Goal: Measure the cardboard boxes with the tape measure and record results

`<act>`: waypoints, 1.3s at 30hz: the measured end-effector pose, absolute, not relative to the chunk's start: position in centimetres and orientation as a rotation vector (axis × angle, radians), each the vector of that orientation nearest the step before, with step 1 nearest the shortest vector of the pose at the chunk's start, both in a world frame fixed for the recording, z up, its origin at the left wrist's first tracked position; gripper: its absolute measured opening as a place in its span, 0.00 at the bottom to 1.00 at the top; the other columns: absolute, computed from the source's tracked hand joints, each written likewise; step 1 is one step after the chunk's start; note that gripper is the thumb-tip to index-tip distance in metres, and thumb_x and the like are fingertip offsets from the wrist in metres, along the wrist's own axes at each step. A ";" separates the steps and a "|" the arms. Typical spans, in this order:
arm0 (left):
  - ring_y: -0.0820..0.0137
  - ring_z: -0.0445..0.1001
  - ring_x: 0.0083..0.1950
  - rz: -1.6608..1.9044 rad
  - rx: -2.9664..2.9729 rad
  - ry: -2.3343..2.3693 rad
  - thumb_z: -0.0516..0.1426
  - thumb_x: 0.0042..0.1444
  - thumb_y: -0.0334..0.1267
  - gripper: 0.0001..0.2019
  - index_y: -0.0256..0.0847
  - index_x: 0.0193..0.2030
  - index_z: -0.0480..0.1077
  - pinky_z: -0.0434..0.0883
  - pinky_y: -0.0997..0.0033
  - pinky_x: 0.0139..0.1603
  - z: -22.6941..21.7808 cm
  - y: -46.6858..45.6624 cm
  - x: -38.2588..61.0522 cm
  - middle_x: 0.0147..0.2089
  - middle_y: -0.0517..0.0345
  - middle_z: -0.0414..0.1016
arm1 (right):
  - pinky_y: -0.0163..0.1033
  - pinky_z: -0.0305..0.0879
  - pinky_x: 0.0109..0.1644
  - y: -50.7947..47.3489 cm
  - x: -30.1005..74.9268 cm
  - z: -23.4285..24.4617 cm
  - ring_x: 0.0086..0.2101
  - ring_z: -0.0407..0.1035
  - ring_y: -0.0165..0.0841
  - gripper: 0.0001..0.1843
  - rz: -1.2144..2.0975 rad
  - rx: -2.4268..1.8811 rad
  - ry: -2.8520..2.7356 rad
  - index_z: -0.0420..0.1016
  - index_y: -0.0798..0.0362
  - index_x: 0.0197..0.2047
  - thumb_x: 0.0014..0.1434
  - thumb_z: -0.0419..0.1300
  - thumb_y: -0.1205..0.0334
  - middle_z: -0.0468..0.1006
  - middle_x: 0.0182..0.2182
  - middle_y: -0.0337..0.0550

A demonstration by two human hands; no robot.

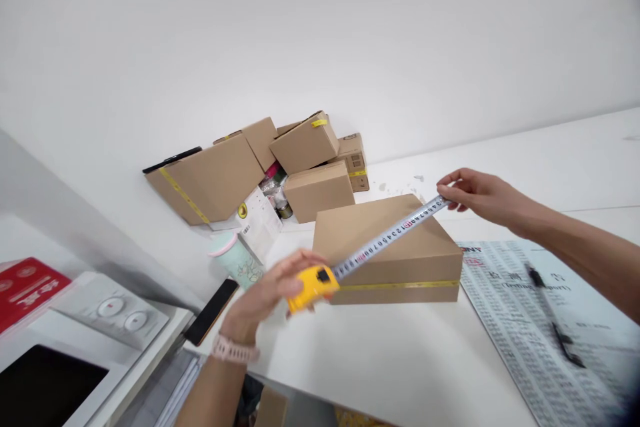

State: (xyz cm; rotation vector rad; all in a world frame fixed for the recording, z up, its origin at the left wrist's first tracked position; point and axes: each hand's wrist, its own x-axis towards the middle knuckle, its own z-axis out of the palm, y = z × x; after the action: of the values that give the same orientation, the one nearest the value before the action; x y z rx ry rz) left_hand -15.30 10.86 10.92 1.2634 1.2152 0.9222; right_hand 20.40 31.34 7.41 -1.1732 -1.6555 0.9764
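A flat cardboard box (400, 260) with a yellow tape band lies on the white table (380, 360). My left hand (267, 297) is closed round a yellow tape measure case (313, 285) at the box's near left corner. Its silver blade (390, 235) runs diagonally across the box top. My right hand (475, 193) pinches the blade's end at the far right corner of the box.
A heap of cardboard boxes (260, 167) leans against the wall behind. A pale green cup (235, 257) and a dark phone (211, 311) lie to the left. A printed sheet (540, 320) with a black pen (555, 320) lies at right. A white machine (75, 340) stands at left.
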 end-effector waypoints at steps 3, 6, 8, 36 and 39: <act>0.61 0.76 0.45 0.809 1.079 0.875 0.75 0.37 0.49 0.36 0.43 0.55 0.77 0.72 0.71 0.40 8.1 6.7 -10.4 0.53 0.47 0.76 | 0.43 0.68 0.38 32.1 19.3 9.0 0.33 0.71 0.37 0.28 0.961 -1.020 -1.764 0.76 0.49 0.37 0.47 0.68 0.33 0.79 0.30 0.44; 0.66 0.75 0.42 0.929 0.958 0.740 0.76 0.36 0.47 0.34 0.41 0.53 0.78 0.72 0.71 0.42 4.5 5.5 -5.4 0.45 0.50 0.77 | 0.42 0.67 0.39 33.3 16.6 9.4 0.33 0.71 0.36 0.23 0.939 -0.999 -1.856 0.75 0.50 0.35 0.54 0.64 0.37 0.79 0.30 0.43; 0.66 0.74 0.41 1.126 0.898 0.711 0.76 0.35 0.50 0.35 0.40 0.51 0.78 0.74 0.71 0.39 3.1 6.2 -2.8 0.50 0.47 0.75 | 0.40 0.66 0.39 34.4 14.4 9.2 0.33 0.71 0.36 0.19 0.838 -1.081 -1.921 0.74 0.50 0.34 0.60 0.60 0.42 0.79 0.30 0.43; 0.52 0.79 0.46 1.708 0.889 1.037 0.74 0.33 0.62 0.44 0.45 0.57 0.76 0.79 0.58 0.44 0.6 5.5 0.1 0.52 0.45 0.78 | 0.42 0.68 0.47 35.2 13.3 6.4 0.44 0.75 0.40 0.22 0.674 -1.194 -1.597 0.76 0.52 0.42 0.67 0.46 0.48 0.82 0.43 0.50; 0.46 0.72 0.61 2.055 1.066 1.356 0.72 0.39 0.59 0.39 0.44 0.57 0.75 0.76 0.61 0.51 -0.1 5.0 -4.2 0.62 0.43 0.73 | 0.44 0.71 0.45 31.7 17.2 4.2 0.41 0.76 0.43 0.18 0.820 -1.272 -1.367 0.77 0.50 0.43 0.64 0.54 0.46 0.82 0.39 0.50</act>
State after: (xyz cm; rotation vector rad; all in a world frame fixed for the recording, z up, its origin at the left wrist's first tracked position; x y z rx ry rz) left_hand -4.16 4.97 -0.13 1.0657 1.3565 2.0547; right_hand 17.21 31.70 4.18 -1.2717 -1.3672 0.8198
